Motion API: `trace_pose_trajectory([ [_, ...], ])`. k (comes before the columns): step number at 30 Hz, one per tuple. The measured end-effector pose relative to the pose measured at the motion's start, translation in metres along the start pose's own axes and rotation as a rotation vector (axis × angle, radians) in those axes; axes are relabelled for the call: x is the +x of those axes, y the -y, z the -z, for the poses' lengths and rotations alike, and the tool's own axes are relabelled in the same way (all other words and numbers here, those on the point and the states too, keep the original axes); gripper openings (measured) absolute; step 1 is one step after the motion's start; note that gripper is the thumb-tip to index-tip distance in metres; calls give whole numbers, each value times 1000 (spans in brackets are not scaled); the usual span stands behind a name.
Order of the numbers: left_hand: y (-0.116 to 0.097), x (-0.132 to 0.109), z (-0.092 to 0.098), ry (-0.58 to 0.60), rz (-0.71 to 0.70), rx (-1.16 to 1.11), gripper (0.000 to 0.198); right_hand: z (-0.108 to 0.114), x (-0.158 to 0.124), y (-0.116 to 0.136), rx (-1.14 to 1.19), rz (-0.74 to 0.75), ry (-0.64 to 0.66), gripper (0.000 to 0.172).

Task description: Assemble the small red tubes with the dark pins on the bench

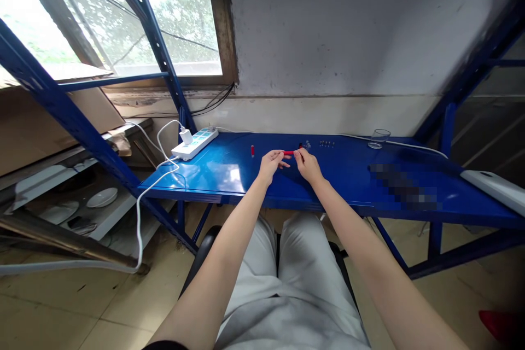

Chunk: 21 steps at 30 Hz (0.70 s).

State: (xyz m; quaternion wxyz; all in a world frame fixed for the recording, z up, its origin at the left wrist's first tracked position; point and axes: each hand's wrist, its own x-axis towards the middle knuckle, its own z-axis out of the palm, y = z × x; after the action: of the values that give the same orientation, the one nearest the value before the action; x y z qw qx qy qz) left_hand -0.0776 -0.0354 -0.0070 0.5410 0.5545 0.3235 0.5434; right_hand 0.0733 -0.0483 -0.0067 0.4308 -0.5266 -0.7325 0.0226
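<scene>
A slim red tube-shaped piece point(289, 153) is held level between my two hands, just above the blue tabletop. My left hand point(271, 164) pinches its left end, with the other fingers partly spread beneath. On the right end, the fingers of my right hand point(308, 165) are closed; they cover that end. What exactly the red piece is cannot be made out. To the left, a small red cylinder point(252, 150) stands on the table. Just beyond my right hand are tiny clear pieces point(308, 144), and several small metallic parts point(327, 144) stand in a row.
A white power strip point(196, 144) with a plugged-in charger lies at the table's left end. A clear glass point(378, 139) stands at the back right, near a white cable. A blurred dark object point(404, 188) and a white device point(494, 188) lie on the right.
</scene>
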Motion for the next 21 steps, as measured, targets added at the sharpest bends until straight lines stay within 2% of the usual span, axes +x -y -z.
trace_pose_trajectory([
  [8, 0, 0, 1, -78, 5, 20, 27, -1, 0, 0, 21, 13, 15, 35],
  [14, 3, 4, 5, -203, 10, 35, 32, -2, 0, -2, 122, -38, 49, 35],
  [21, 3, 4, 5, -216, -20, 28, 29, -6, 3, -8, 131, 0, 82, 28],
])
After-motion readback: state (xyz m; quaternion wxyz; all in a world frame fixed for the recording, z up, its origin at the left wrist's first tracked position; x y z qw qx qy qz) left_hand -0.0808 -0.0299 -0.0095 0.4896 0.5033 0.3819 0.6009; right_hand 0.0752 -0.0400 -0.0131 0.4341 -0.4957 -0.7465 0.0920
